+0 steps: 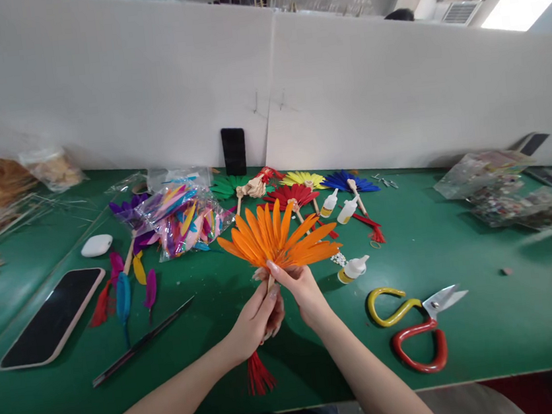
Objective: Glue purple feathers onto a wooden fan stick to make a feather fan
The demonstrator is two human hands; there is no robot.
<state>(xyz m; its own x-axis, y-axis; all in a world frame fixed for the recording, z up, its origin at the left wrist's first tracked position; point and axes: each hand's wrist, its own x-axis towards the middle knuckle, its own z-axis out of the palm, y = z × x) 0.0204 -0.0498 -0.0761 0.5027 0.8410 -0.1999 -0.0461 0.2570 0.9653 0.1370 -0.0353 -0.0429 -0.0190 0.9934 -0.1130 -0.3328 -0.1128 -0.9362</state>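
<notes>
An orange feather fan [276, 239] is held upright above the green table [492, 315]. My left hand [258, 320] is closed around its wooden handle, and a red tassel [259, 374] hangs below that hand. My right hand [299, 289] pinches the base of the feathers where they meet the handle. Both hands touch each other at the fan's stem.
A bag of coloured feathers [182, 219] and loose feathers [122, 292] lie left. Finished fans [294, 191] and small glue bottles [353, 268] sit behind. Scissors [415, 324] lie right, a phone [52, 317] and black tweezers [142, 342] left. A white partition [144, 96] backs the table.
</notes>
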